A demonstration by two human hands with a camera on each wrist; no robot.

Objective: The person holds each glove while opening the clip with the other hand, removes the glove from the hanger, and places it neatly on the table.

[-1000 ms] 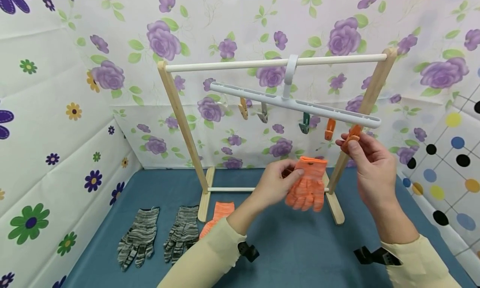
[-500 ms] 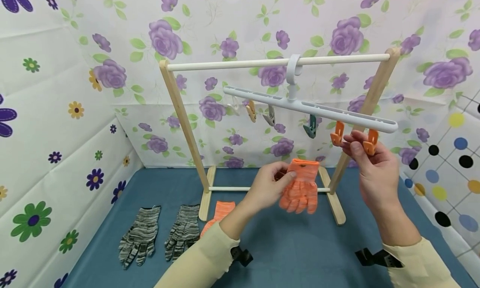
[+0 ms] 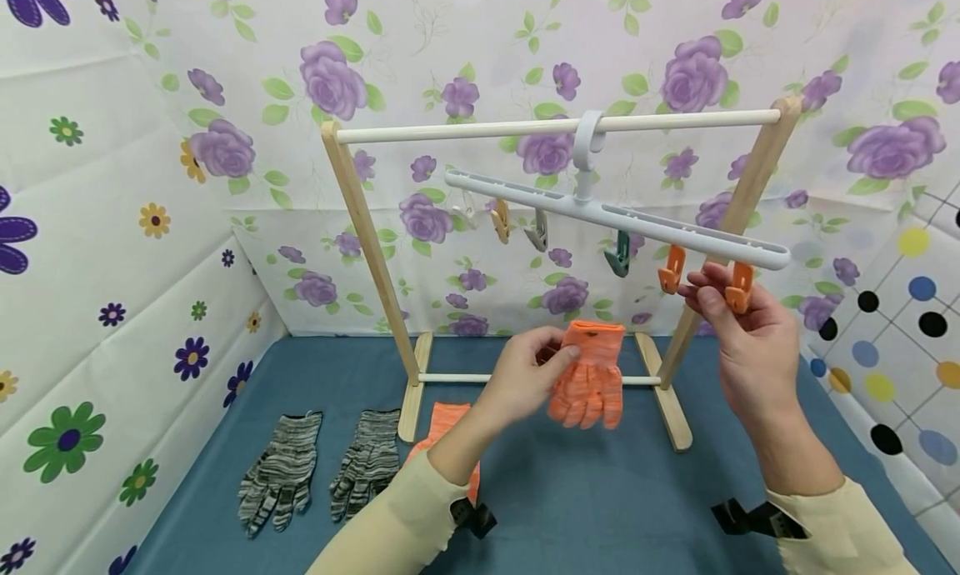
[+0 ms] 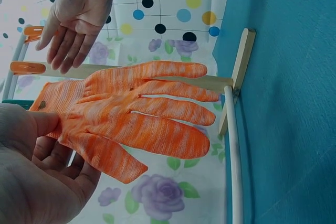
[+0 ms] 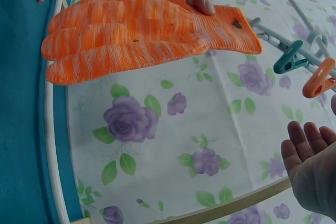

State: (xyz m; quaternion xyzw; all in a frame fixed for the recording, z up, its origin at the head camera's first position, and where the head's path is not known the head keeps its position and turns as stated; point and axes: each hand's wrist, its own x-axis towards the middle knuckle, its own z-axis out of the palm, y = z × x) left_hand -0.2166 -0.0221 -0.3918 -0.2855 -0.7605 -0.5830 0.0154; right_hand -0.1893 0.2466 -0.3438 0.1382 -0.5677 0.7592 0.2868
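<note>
My left hand (image 3: 531,371) pinches an orange knit glove (image 3: 588,383) at its cuff, thumb in front. In the left wrist view the glove's fingers point away from the hand. My right hand (image 3: 757,350) is raised beside two orange clothespins (image 3: 738,287) on the right end of a pale grey hanger (image 3: 660,229). The left wrist view shows its fingers extended with nothing between them. A green clothespin (image 3: 618,254) hangs further left on the hanger.
A wooden rack (image 3: 375,258) with a white top rod (image 3: 465,131) carries the hanger. Two grey striped gloves (image 3: 281,467) and another orange glove (image 3: 450,417), partly behind my left arm, lie on the blue cloth (image 3: 585,508). More clothespins (image 3: 500,221) hang at the hanger's left half.
My right hand has let go of the outermost orange clothespin, and the hanger has swung to the right. The left hand has moved left and slightly down with the glove.
</note>
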